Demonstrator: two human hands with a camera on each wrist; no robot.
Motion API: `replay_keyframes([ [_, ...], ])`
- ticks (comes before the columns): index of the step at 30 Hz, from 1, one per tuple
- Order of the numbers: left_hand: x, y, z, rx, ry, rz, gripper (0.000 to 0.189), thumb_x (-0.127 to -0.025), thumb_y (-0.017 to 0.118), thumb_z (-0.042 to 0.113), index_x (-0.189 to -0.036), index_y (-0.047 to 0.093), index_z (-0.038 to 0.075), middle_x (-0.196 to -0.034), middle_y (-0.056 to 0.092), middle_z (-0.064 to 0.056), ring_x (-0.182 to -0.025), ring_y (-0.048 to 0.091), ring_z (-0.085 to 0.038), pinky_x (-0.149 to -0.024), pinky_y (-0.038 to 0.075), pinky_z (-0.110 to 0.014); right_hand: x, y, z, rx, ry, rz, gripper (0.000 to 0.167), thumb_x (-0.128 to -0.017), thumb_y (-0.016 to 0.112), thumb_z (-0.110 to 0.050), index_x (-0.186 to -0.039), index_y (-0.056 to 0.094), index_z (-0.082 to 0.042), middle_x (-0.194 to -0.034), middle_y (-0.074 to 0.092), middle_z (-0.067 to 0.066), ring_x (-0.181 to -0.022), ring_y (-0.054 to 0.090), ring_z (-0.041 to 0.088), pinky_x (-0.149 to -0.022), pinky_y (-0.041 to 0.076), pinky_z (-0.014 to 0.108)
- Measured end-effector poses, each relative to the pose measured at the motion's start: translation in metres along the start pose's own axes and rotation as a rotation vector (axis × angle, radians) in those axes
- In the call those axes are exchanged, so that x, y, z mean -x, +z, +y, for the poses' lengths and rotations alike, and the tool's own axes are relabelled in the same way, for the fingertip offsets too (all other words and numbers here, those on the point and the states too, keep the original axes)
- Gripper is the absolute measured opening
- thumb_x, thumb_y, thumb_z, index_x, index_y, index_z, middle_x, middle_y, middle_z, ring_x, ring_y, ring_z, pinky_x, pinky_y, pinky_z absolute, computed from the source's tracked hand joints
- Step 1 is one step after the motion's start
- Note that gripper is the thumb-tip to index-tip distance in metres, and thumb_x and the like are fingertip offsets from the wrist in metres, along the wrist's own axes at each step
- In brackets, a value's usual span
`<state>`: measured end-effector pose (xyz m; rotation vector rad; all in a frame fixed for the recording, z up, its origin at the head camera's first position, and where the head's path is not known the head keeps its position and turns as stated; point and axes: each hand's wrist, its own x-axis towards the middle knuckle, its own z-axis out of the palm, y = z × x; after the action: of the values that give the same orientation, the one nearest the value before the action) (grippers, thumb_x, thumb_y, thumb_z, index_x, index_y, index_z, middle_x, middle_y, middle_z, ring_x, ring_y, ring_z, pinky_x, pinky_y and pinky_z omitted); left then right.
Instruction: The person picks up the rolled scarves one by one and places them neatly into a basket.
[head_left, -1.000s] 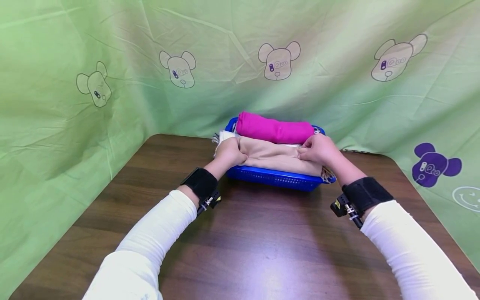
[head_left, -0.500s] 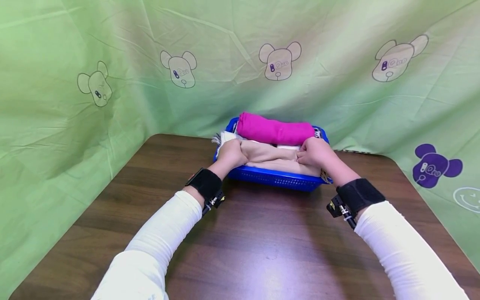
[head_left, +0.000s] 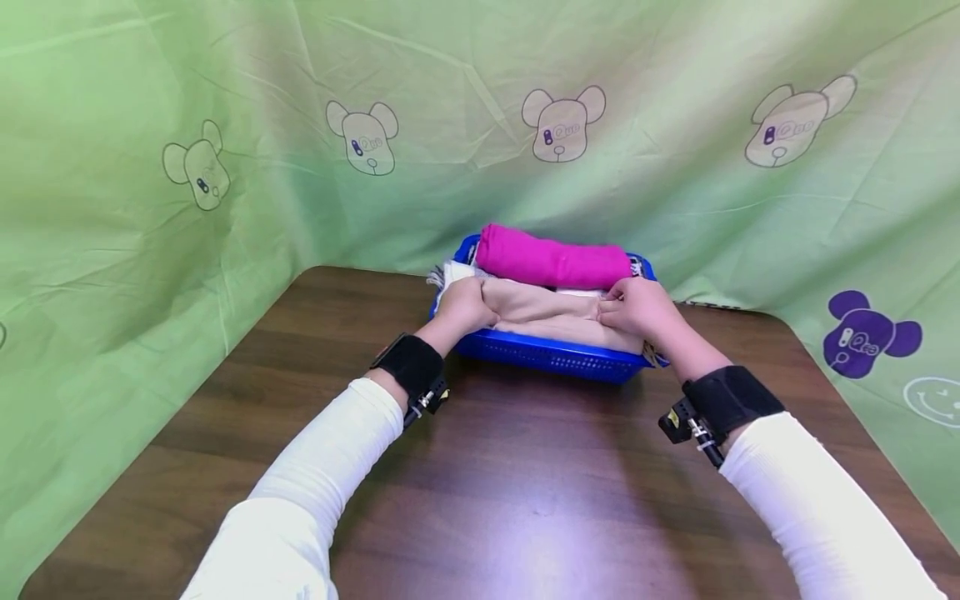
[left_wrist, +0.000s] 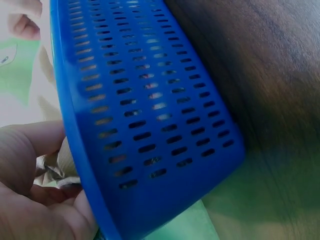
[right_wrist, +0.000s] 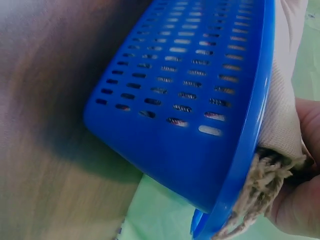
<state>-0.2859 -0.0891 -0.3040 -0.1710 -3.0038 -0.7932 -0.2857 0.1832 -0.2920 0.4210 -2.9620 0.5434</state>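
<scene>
A beige fringed scarf (head_left: pixel 547 304) lies folded along the near side of a blue slotted plastic basket (head_left: pixel 558 358). My left hand (head_left: pixel 463 307) pinches the scarf near its left end; in the left wrist view a bit of fabric (left_wrist: pixel 65 160) shows between thumb and fingers beside the basket rim. With thumb and fingers, my right hand (head_left: pixel 637 307) pinches the scarf toward its right end. Tan fringe (right_wrist: pixel 260 185) hangs over the rim in the right wrist view. Behind the scarf rests a bright pink rolled cloth (head_left: pixel 555 260).
White cloth (head_left: pixel 457 271) with grey fringe sticks out at the basket's back left. The basket stands near the far edge of a brown wooden table (head_left: pixel 480 492). A green printed curtain (head_left: pixel 450 150) hangs close behind and along both sides.
The beige scarf's far edge has dipped slightly away from the pink roll, showing more white cloth between them. My left hand has shifted a little right; both hands keep their grip.
</scene>
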Motion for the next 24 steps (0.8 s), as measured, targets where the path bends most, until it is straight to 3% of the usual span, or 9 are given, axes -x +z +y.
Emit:
replay_keyframes([
  [2,-0.001,-0.003,-0.002,0.022,0.000,-0.009,0.047,-0.076,0.082,0.023,-0.113,0.066,0.001,-0.115,0.066,-0.014,-0.106,0.060,-0.029,-0.092,0.050,-0.036,0.002,-0.001,0.000,-0.011,0.010,0.012,0.034,-0.083,0.071,-0.027,-0.098,0.068,0.004,-0.098,0.069,0.021,-0.093,0.061,0.038,-0.079,0.049,0.048],
  [4,-0.001,-0.007,-0.004,0.058,-0.004,-0.016,0.040,-0.075,0.082,0.022,-0.105,0.067,0.000,-0.109,0.066,-0.014,-0.101,0.060,-0.029,-0.089,0.051,-0.037,0.003,-0.002,0.000,-0.015,0.013,0.019,0.038,-0.085,0.071,-0.028,-0.103,0.067,0.005,-0.104,0.067,0.025,-0.098,0.060,0.042,-0.082,0.048,0.051],
  [10,0.002,-0.016,-0.011,0.178,-0.020,-0.016,0.034,-0.075,0.083,0.021,-0.090,0.061,-0.001,-0.091,0.060,-0.011,-0.087,0.054,-0.026,-0.080,0.050,-0.036,0.011,-0.005,0.001,-0.040,0.018,0.057,0.044,-0.086,0.071,-0.032,-0.107,0.065,0.006,-0.107,0.066,0.027,-0.101,0.059,0.043,-0.082,0.047,0.052],
  [15,0.008,-0.021,-0.011,0.138,-0.029,0.019,0.033,-0.077,0.082,0.028,-0.075,0.057,0.006,-0.080,0.054,-0.006,-0.081,0.051,-0.024,-0.070,0.047,-0.034,0.019,-0.008,0.004,-0.059,0.032,0.067,0.045,-0.086,0.071,-0.034,-0.110,0.063,0.004,-0.109,0.065,0.027,-0.100,0.059,0.041,-0.082,0.048,0.052],
  [20,0.013,-0.026,-0.009,0.090,-0.025,0.091,0.029,-0.078,0.080,0.031,-0.089,0.069,0.007,-0.093,0.065,-0.007,-0.091,0.059,-0.026,-0.079,0.050,-0.036,0.032,-0.014,0.004,-0.054,0.034,0.122,0.043,-0.085,0.072,-0.031,-0.110,0.062,0.003,-0.108,0.065,0.027,-0.097,0.059,0.042,-0.080,0.047,0.052],
  [24,0.020,-0.028,-0.010,0.095,0.042,0.151,0.033,-0.080,0.079,0.028,-0.102,0.069,0.006,-0.099,0.070,-0.007,-0.096,0.063,-0.025,-0.081,0.051,-0.036,0.044,-0.020,0.004,-0.030,0.025,0.179,0.041,-0.084,0.072,-0.028,-0.111,0.064,0.002,-0.099,0.066,0.023,-0.088,0.059,0.038,-0.073,0.045,0.049],
])
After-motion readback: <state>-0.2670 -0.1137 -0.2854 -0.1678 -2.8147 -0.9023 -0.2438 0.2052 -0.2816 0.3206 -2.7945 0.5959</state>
